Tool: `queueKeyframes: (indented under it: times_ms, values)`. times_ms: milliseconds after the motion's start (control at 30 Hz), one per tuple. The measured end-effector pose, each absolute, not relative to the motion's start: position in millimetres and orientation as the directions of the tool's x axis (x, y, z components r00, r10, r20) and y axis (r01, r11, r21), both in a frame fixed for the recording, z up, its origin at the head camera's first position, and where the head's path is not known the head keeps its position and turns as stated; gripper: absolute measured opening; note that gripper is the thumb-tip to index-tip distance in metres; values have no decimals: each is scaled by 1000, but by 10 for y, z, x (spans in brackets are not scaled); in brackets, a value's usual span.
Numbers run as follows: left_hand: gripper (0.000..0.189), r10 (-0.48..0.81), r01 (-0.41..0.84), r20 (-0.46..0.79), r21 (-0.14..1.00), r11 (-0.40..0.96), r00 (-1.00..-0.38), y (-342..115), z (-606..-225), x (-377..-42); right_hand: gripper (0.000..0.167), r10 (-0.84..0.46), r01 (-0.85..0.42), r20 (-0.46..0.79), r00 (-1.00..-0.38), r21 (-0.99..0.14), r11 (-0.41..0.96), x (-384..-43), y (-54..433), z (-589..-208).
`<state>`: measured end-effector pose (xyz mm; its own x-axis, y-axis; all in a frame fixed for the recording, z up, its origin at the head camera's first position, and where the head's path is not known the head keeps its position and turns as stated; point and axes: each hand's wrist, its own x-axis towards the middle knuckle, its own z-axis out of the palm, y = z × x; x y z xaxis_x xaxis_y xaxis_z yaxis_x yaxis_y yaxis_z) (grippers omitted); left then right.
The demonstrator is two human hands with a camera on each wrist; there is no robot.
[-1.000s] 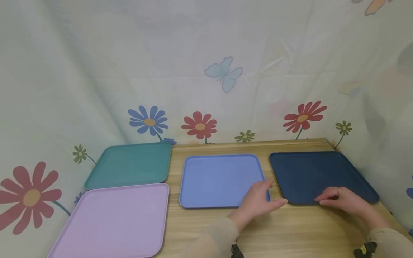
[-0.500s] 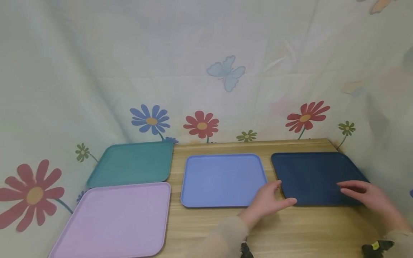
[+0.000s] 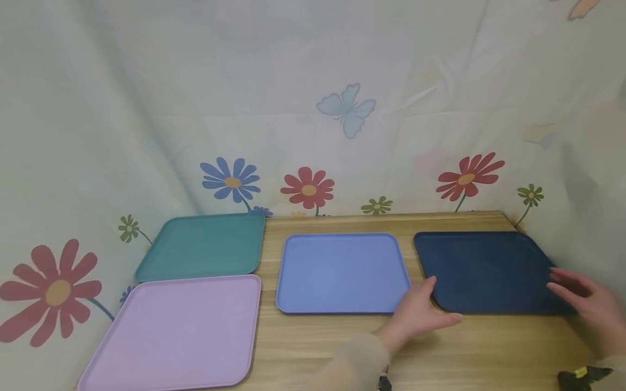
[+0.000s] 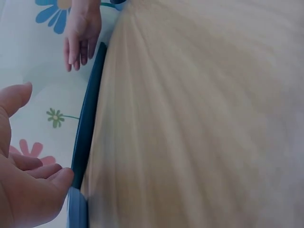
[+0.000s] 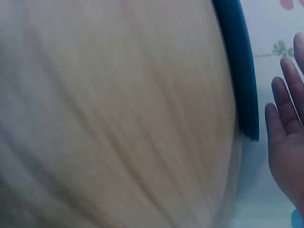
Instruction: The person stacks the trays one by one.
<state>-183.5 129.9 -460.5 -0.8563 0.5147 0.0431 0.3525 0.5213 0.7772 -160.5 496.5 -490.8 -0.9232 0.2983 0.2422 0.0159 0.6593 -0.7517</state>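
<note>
1. Left hand (image 3: 415, 315): at the near-left corner of the navy tray, holding nothing; thumb and fingers spread wide. In the head view it overlaps the near-right corner of the periwinkle tray. Contact with either tray: cannot tell.
2. Right hand (image 3: 594, 304): beside the right edge of the navy tray, holding nothing; fingers extended and slightly parted in its wrist view, where a sliver of background separates them from the tray.
3. Navy tray (image 3: 489, 271): flat on the right part of the table, between the two hands and reaching farther back than both. Long axis runs left to right, from one hand towards the other; each hand is close to its own end, neither clearly nearer.
4. Pose: left forearm reaches in from the near side, angled right and far; right hand enters from the right, fingertips pointing left.
5. Periwinkle tray (image 3: 342, 271): left of the navy tray, a narrow gap between.
6. Teal tray (image 3: 202, 247): far left.
7. Lilac tray (image 3: 176, 331): near left, just in front of the teal tray.
8. Table (image 3: 313, 347): wood-grained, under all four trays.
9. Flowered cloth (image 3: 244, 81): behind and at both sides.
</note>
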Motion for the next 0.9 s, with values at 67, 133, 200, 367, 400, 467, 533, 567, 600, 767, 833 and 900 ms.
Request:
queueKeyframes:
  times_ms: [67,133,200,367,400,467,533,567,600,767,833,900]
  values:
    - [88,515,358,41,766,534,-856,1323,-4609,-1833,57,329,21,266,-906,-748,664,-1590,4996,-4943]
    - [89,511,353,36,764,541,-859,1342,-4608,-1828,58,347,16,284,-894,-755,656,-1571,5025,-4977]
    - [91,507,357,39,757,548,-861,1358,-4605,-1830,58,372,27,289,-882,-757,652,-1561,5050,-5006]
    - [93,490,375,65,732,569,-869,1403,-4615,-1839,64,422,103,257,-870,-740,665,-1587,5094,-5041]
    - [94,484,375,69,730,572,-873,1411,-4625,-1839,65,418,113,253,-873,-727,677,-1596,5097,-5035]
    - [95,471,382,86,721,578,-878,1428,-4647,-1838,65,399,115,250,-882,-707,698,-1616,5105,-5018]
    - [97,455,377,97,722,581,-885,1446,-4661,-1830,65,374,110,244,-895,-691,715,-1625,5110,-5002]
    - [98,447,371,98,727,578,-889,1455,-4666,-1825,64,363,105,246,-899,-682,724,-1627,5112,-5002]
    - [98,439,360,95,735,574,-894,1466,-4668,-1817,64,350,97,247,-904,-678,729,-1627,5117,-5002]
    - [102,400,273,41,793,544,-916,1519,-4672,-1777,72,326,123,197,-925,-654,746,-1627,5147,-5008]
    - [102,388,251,26,803,541,-921,1535,-4678,-1766,77,322,145,167,-932,-643,752,-1623,5163,-5011]
    - [103,376,241,23,804,543,-926,1548,-4684,-1758,79,320,153,156,-935,-636,757,-1620,5170,-5009]
